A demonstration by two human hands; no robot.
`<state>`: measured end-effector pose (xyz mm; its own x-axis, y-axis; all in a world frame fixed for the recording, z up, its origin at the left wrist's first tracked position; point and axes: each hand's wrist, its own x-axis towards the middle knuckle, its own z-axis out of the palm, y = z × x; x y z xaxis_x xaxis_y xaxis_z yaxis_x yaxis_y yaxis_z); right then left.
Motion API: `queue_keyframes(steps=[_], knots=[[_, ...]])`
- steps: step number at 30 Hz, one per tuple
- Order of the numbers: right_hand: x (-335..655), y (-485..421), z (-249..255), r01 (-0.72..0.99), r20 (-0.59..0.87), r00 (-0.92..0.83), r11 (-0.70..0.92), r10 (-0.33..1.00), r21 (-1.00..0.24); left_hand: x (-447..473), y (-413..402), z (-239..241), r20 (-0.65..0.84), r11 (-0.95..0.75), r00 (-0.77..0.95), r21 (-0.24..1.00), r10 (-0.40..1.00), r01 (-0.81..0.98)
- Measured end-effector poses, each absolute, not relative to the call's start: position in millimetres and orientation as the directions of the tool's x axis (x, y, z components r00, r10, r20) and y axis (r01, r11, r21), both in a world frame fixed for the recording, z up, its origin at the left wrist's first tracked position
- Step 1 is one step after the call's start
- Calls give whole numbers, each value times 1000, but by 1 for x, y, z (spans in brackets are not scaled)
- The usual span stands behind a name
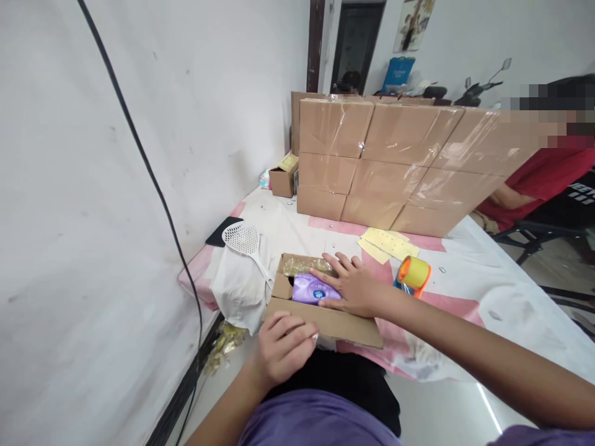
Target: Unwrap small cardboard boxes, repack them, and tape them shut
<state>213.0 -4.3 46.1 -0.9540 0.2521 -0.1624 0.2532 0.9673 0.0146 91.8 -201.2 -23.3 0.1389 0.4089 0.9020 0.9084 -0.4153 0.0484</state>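
Observation:
An open cardboard box (325, 322) sits at the near edge of the table. Inside it lie a purple packet (312, 288) and a clear bag of yellowish items (302, 266). My right hand (348, 282) lies flat with fingers spread over the packet and the box's contents. My left hand (283, 344) is curled over the box's near flap, fingers closed on the cardboard edge.
A tape dispenser (413, 274) with a yellow roll stands right of the box. Yellow label sheets (388, 244) lie beyond it. A stack of sealed cartons (395, 167) fills the far table. A white swatter (244, 241) and cloth lie left. A person in red (539, 179) sits at right.

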Motion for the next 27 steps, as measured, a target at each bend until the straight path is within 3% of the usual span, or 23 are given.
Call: queue_keyframes(steps=[3,7,10,13,16,20,24,27], knots=[[213,9,51,227,-199,-956,973,216,-31,88,-197,-29,892,-413,116,84,437,907],[213,20,57,165,-182,-967,984,176,71,81,-195,-32,877,-387,77,129,474,913],[213,21,54,194,-230,-948,972,220,131,78,-197,-31,874,-387,80,129,479,913],[212,23,49,229,-123,-962,966,243,117,76,-197,-28,879,-400,108,100,464,911],[209,32,52,243,37,-968,966,247,-92,73,-192,-22,878,-397,59,154,474,905],[212,49,60,193,58,-968,876,242,-441,65,-175,-3,825,-288,-177,376,537,880],[223,50,54,165,5,-978,789,208,-592,54,-144,22,736,-224,-174,408,655,885],[232,41,43,157,99,-943,686,318,-710,48,-116,30,631,-156,-151,404,761,901]])
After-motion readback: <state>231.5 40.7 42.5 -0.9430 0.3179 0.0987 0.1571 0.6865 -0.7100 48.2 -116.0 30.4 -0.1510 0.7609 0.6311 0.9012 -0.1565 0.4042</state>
